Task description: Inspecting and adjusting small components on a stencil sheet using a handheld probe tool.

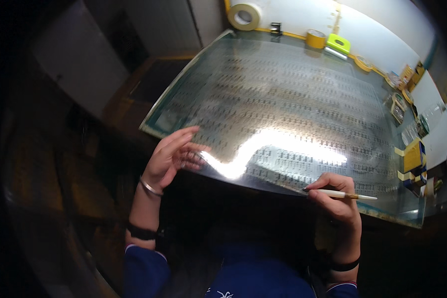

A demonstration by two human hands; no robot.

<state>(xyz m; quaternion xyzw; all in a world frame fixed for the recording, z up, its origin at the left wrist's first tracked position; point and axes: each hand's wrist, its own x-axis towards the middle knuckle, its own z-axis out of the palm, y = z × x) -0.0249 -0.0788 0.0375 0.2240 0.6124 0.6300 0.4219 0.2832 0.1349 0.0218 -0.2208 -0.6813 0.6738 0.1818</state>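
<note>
Right fingers (331,181) hold a white tool (343,194) — tape rolls (315,39) sit beyond.

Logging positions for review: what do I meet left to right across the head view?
Left hand, large tape roll, small black object, right hand holding a white pen-like tool, yellow-and-blue box.

One bare left hand (170,155) and one bare right hand (338,199) are counted at the near edge of one glass-topped bench (167,118), with one slender white tool (340,194). One grey sheet with dark marks in rows (293,89) is seen on it. Along the far edge, one wide cream tape roll (257,18), one orange-yellow tape roll (315,39) and one flat yellow tape roll (363,63) are counted, plus one small black object (276,28) and one lime-green block (338,48). At the right edge one yellow-and-blue box (413,159) is seen.
</note>
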